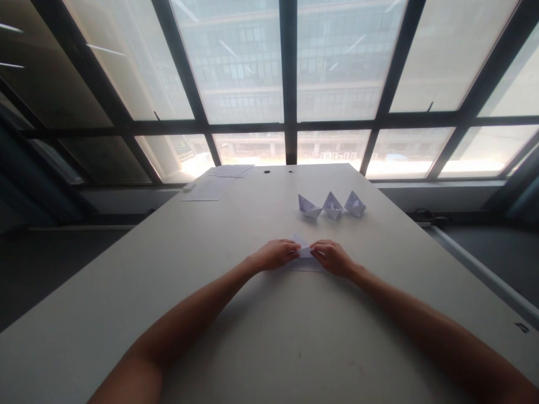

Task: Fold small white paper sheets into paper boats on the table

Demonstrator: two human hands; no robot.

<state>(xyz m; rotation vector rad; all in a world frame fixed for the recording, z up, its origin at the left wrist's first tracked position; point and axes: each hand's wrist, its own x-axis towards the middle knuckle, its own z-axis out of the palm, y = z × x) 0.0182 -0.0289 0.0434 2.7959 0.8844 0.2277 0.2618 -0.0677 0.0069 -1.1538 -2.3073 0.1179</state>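
A partly folded sheet of white paper [305, 253] lies on the table between my hands, its peak pointing away from me and a flat strip along the near side. My left hand [278, 253] pinches its left side, fingers closed together. On the right side, my right hand [332, 257] grips the same paper with bent fingers. The fingertips of both hands nearly meet at the middle and cover parts of the folds. Beyond them stand three folded paper boats in a row: a left one [309, 207], a middle one [332, 206] and a right one [355, 204].
Flat paper sheets [204, 189] lie at the table's far left, with a small white object [189, 187] beside them. The white table [168, 280] reaches toward large framed windows [236, 62]. Two dark holes show near its far edge. A dark mark [522, 327] is at the right.
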